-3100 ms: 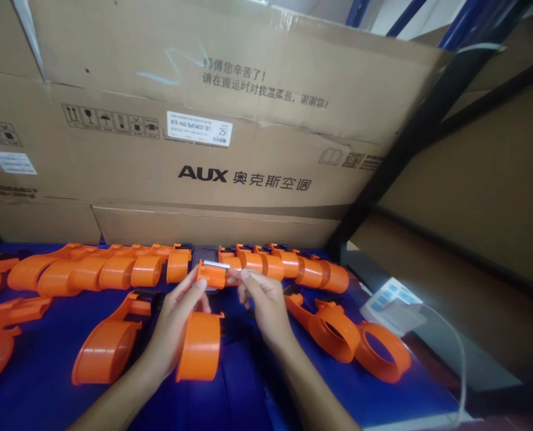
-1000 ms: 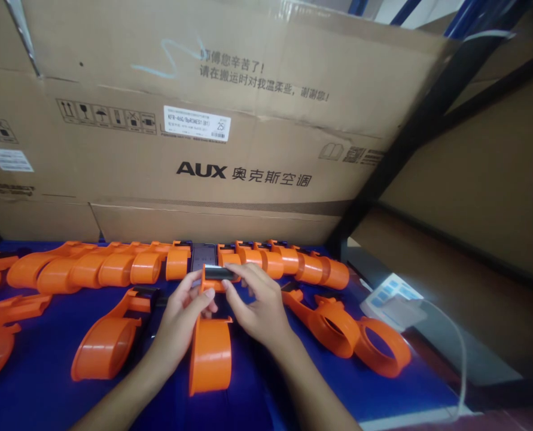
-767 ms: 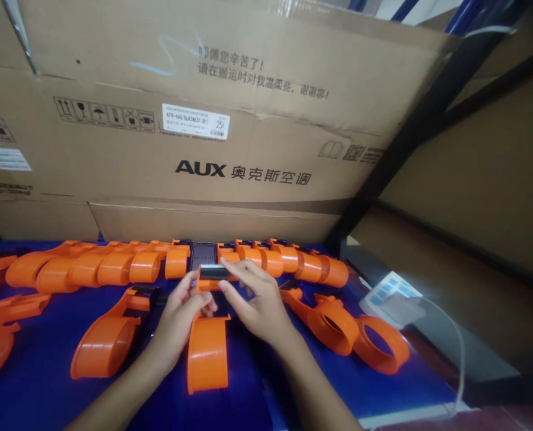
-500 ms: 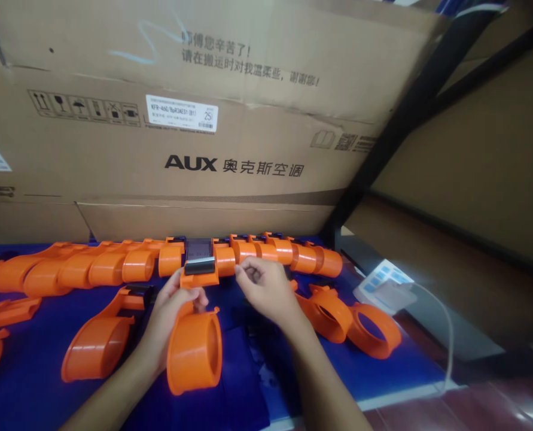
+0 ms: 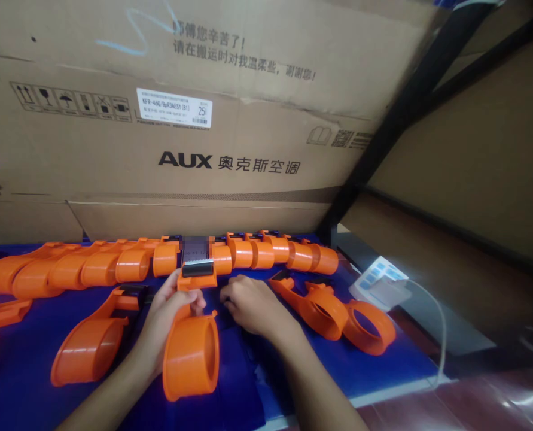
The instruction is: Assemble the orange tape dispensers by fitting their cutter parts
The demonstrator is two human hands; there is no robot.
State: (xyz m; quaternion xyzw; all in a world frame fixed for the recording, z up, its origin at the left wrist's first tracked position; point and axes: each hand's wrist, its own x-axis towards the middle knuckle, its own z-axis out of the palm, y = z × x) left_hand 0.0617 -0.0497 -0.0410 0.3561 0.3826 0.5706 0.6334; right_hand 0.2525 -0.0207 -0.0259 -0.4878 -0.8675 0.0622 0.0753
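Observation:
An orange tape dispenser (image 5: 191,358) with a black roller and a serrated edge at its top is held by my left hand (image 5: 170,308), whose fingers wrap round its neck. To the right of it, my right hand (image 5: 248,304) is low over the blue surface with its fingers curled together. Whatever those fingers hold, if anything, is hidden. Another orange dispenser (image 5: 89,350) lies left of my left forearm, and two more (image 5: 322,311) lie right of my right hand.
Behind my hands runs a row of several orange dispensers (image 5: 100,267) on the blue surface (image 5: 383,374). A large cardboard box (image 5: 248,131) stands at the back. A black metal frame (image 5: 383,129), a white device (image 5: 378,284) and its cable are at the right.
My right hand has moved down and left, away from the row of dispensers. My left hand still holds the dispenser. The view has shifted slightly.

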